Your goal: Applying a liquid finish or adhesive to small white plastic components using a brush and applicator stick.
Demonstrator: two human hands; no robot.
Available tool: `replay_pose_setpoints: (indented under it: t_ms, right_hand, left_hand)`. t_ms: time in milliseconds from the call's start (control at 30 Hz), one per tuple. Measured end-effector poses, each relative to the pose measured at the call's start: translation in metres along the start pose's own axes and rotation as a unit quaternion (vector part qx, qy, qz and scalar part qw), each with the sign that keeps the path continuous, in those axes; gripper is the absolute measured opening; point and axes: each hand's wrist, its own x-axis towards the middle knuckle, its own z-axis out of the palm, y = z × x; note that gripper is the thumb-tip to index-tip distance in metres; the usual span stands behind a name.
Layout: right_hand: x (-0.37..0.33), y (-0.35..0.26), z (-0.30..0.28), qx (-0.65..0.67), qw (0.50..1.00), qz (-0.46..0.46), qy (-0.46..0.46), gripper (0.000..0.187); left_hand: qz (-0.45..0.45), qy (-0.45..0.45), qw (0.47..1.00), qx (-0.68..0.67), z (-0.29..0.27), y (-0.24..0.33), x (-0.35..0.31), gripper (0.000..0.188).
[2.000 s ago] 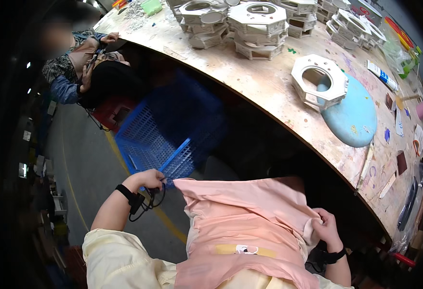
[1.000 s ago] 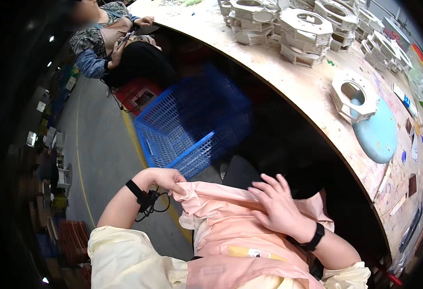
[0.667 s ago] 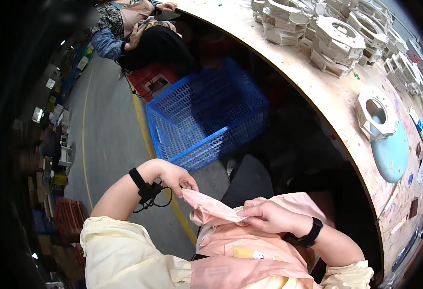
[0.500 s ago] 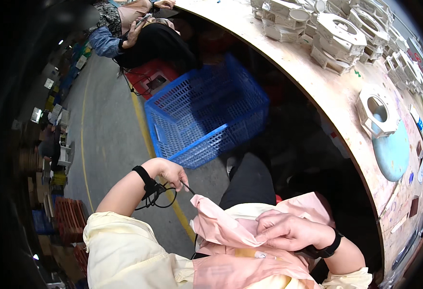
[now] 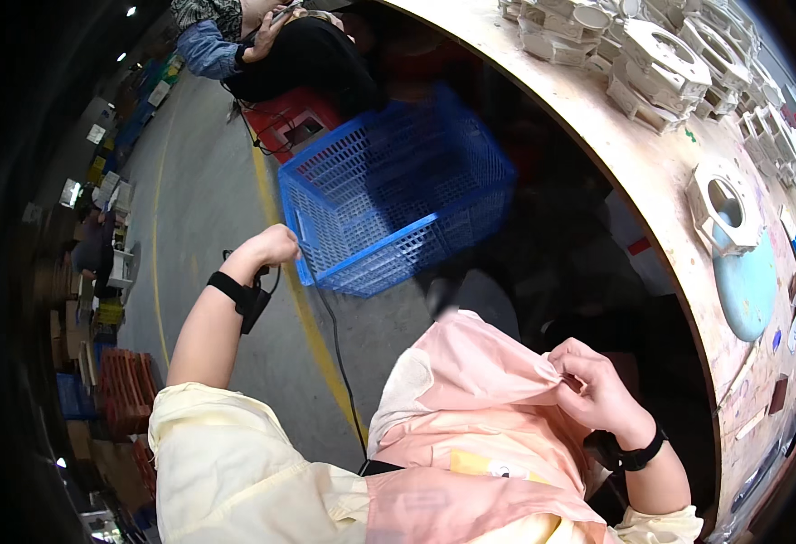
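- Pinching pink apron [image 5: 489, 403] by its edge: right hand [image 5: 597, 390]
- Left hand [image 5: 271, 249]: curled around black cord [image 5: 335, 335]
- Apron likely light, limp; grip edge
- Cord probably bendy

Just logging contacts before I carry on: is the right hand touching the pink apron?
Touching. The head view shows the right hand pinching the edge of the pink apron, with creases running into its grip.
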Motion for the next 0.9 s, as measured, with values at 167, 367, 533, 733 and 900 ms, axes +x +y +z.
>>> replay_pose_setpoints:
  t_ms: [167,367,533,733,900]
  right_hand:
    - [-0.019,0.008,-0.008,-0.102,0.979,0.120,0.130,0.024]
    - [-0.059,0.017,-0.033,-0.240,0.955,0.175,0.024,0.042]
    - [-0.117,0.040,-0.028,-0.259,0.924,0.272,-0.067,0.064]
    - [-0.163,0.069,0.002,-0.279,0.880,0.364,0.121,0.043]
    - [-0.202,0.103,0.017,-0.302,0.788,0.438,0.311,0.037]
  left_hand:
    - [-0.084,-0.019,0.994,0.064,0.010,-0.065,0.018,0.035]
    - [0.140,-0.061,0.988,-0.028,0.047,-0.005,0.008,0.051]
    - [0.298,-0.149,0.936,-0.110,0.106,0.108,0.009,0.045]
    - [0.430,-0.120,0.894,0.027,0.203,0.224,0.004,0.055]
    - [0.527,-0.193,0.806,0.188,0.212,0.271,-0.043,0.053]
